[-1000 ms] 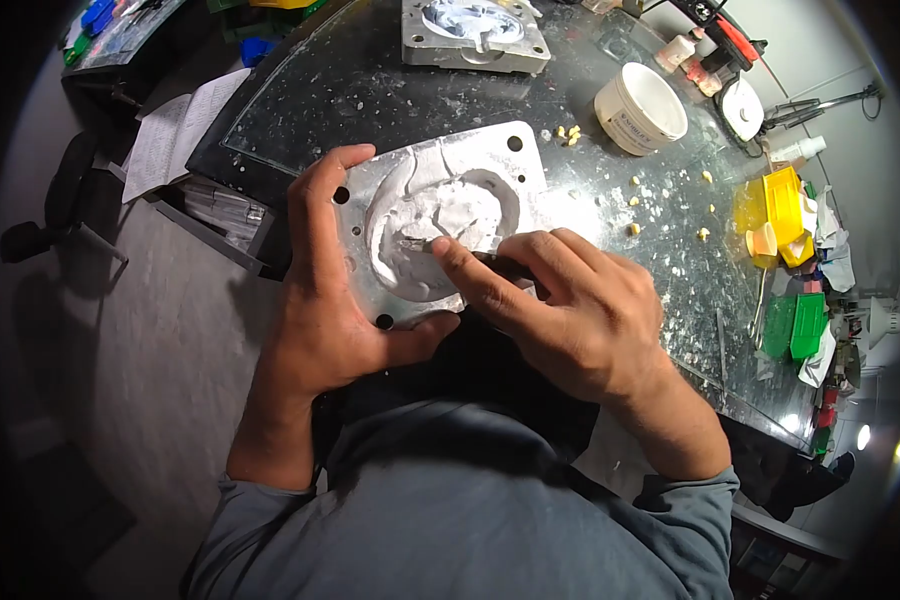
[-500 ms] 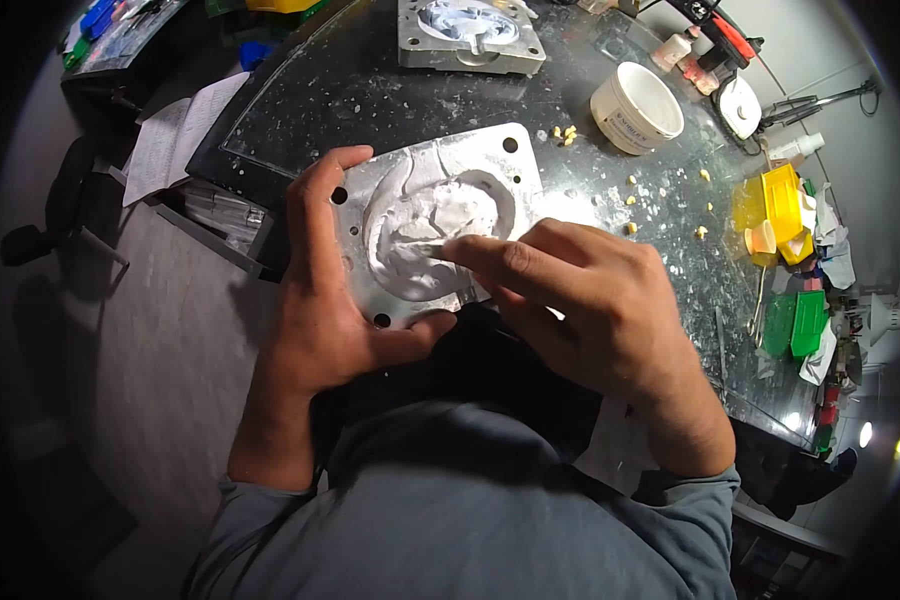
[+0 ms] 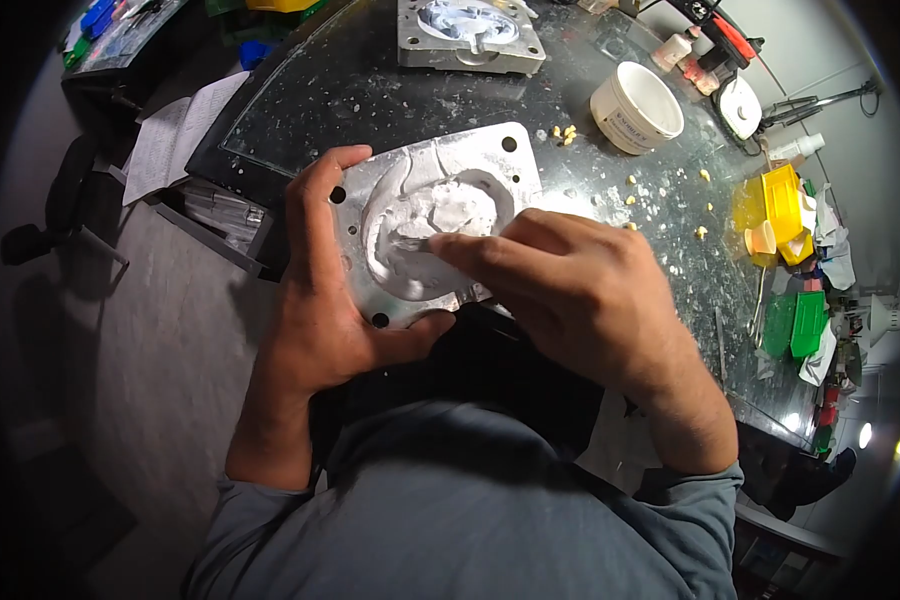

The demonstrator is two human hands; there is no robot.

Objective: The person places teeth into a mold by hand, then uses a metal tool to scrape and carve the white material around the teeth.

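Observation:
My left hand (image 3: 315,320) grips a metal mould half (image 3: 365,290) by its left side, thumb along the lower edge and fingers at the far left corner. The mould has dark holes at its corners and a rounded cavity filled with lumpy white plaster (image 3: 460,208). Over the cavity, my right hand (image 3: 590,290) is closed, index finger stretched toward the plaster. A thin grey tip (image 3: 408,243), like that of a small metal tool, shows beyond that fingertip and rests at the plaster; the rest of it is hidden in my hand.
Another metal mould half (image 3: 470,58) lies at the back of the dark worktable (image 3: 310,120). To its right stands a white tub (image 3: 635,120). Small yellowish pieces (image 3: 568,134) are scattered near the tub. Yellow bins (image 3: 785,205) and a green bin (image 3: 808,322) line the right side.
My right hand has shifted slightly left with its fingertip across the cavity. The plaster's lower left part looks smoother and more scraped. My left hand keeps its hold on the mould.

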